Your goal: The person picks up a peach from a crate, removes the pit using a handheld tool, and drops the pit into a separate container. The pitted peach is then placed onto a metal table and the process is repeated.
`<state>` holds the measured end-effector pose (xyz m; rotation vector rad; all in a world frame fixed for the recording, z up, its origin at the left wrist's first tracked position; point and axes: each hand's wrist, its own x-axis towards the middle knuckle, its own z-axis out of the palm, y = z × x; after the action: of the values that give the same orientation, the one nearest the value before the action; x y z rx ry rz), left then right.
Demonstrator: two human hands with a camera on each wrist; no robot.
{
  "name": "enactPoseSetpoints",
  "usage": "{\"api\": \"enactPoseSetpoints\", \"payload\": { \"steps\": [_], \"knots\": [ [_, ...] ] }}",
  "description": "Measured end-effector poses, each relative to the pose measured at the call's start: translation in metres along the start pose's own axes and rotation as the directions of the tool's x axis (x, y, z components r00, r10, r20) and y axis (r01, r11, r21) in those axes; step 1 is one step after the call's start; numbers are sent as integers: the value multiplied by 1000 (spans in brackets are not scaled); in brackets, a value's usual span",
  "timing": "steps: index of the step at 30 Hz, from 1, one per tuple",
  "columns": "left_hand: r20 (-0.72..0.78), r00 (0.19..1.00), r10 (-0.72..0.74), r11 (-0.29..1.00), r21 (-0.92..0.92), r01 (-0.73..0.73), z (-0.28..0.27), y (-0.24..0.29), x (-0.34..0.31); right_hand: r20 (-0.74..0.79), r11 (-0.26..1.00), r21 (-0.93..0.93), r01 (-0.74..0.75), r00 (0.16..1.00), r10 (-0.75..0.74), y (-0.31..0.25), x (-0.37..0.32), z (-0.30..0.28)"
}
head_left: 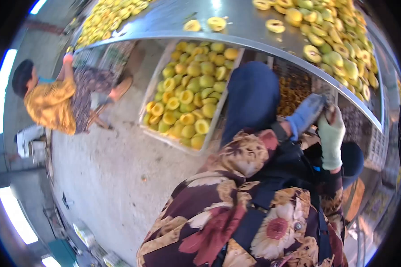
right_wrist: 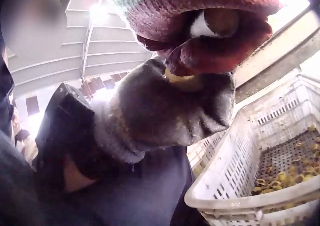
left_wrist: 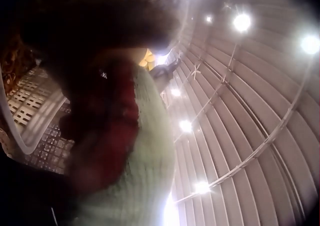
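Note:
In the head view, my left hand (head_left: 304, 116) in a blue-grey glove and my right hand (head_left: 332, 139) in a pale green glove meet over my lap. The right wrist view has the red-palmed right glove curled around a small thing with a round brown end (right_wrist: 222, 22); its kind cannot be told. Just below, a bit of yellow fruit (right_wrist: 182, 81) shows in the dark left glove's grip, close against the right fingers. Most of the fruit is hidden by the gloves. In the left wrist view, the right glove (left_wrist: 150, 151) looms close and darkness covers the fingers.
A crate (head_left: 173, 143) full of yellow-green peach halves stands on the floor to my left. Ahead is a metal table (head_left: 165, 26) with heaps of cut fruit. Below the hands, a white crate (right_wrist: 232, 173) contains small brownish-yellow pieces. Another person (head_left: 53, 107) sits further left.

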<state>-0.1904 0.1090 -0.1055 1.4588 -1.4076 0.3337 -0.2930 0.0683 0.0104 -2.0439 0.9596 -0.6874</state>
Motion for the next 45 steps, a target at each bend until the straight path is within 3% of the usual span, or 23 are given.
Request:
{"api": "enactPoseSetpoints", "payload": {
  "steps": [1, 2, 4, 8, 11, 14, 15, 16, 18, 19, 20, 21, 22, 23, 26, 28, 30, 33, 35, 37, 39, 43, 45],
  "knots": [
    [-35, 977, -210, 960, -198, 199, 12, 4, 3, 16, 997, -70, 20, 1000, -19, 6, 0, -3],
    [43, 885, -464, 722, -560, 406, 17, 8, 4, 3, 989, -124, 77, 997, -78, 13, 0, -3],
    [442, 597, -670, -171, -874, 455, 16, 26, 14, -18, 983, -147, 105, 994, -109, 23, -3, -3],
    [457, 535, -710, 43, -731, 681, -1, 34, 16, 26, 975, -166, 146, 989, -144, 31, -7, 1],
    [355, 507, -785, 87, -748, 658, 26, 22, -9, 73, 973, -141, 183, 982, -175, 30, -11, 6],
    [405, 416, -814, -30, -745, 667, 21, 19, -6, 30, 938, -176, 300, 954, -299, 31, -12, 13],
    [100, 582, -807, 402, -629, 666, 22, 8, -10, 20, 991, -38, 126, 992, -125, 28, -10, 14],
    [-152, 748, -646, 741, -363, 565, 15, -3, -9, 29, 994, 96, -60, 998, 58, 23, -7, 12],
    [257, 555, -791, 199, -751, 630, -3, -14, -4, 121, 839, 388, -382, 923, 365, 10, -6, -2],
    [440, 413, -798, -118, -785, 608, -16, -19, 3, 141, 886, 221, -408, 912, 385, -3, -6, -8],
    [425, 452, -784, -189, -858, 478, -26, -13, 12, 181, 973, 116, -202, 967, 179, 28, -5, -5],
    [482, 405, -777, -413, -876, 249, -30, -4, 24, 255, 973, 21, -231, 942, 218, -9, -11, -15],
    [590, 393, -705, -509, -807, 298, -42, 0, 29, 236, 992, -4, -124, 964, 121, 3, -16, -11],
    [586, 436, -683, -472, -810, 348, -49, 5, 33, 248, 990, -3, -144, 959, 140, -14, -18, -14],
    [658, 433, -616, -507, -752, 421, -58, 14, 39, 265, 986, -45, 161, 953, -143, 0, -19, -9],
    [452, 638, -623, 2, -815, 579, -58, 19, 32, 306, 996, -51, 80, 950, -61, -5, -18, -7],
    [377, 726, -575, 202, -795, 573, -61, 19, 29, 326, 999, -27, 25, 945, -15, -7, -16, -2],
    [476, 620, -624, -91, -832, 547, -59, 17, 28, 316, 1000, 4, 7, 949, -8, -8, -16, 3],
    [592, 460, -662, -373, -792, 483, -52, 11, 27, 307, 999, -26, 42, 951, -32, -6, -17, 5],
    [455, 546, -703, -29, -786, 617, -60, 17, 30, 352, 956, -146, 256, 916, -191, -1, -19, 5],
    [371, 566, -736, 138, -737, 662, -64, 23, 32, 386, 931, -177, 319, 893, -233, 3, -22, 9],
    [262, 539, -800, 262, -656, 707, -64, 26, 37, 325, 861, -178, 476, 854, -405, 18, -23, 21],
    [317, 484, -816, 148, -694, 705, -65, 24, 38, 383, 968, -75, 239, 903, -193, 15, -23, 19]
  ]
}}
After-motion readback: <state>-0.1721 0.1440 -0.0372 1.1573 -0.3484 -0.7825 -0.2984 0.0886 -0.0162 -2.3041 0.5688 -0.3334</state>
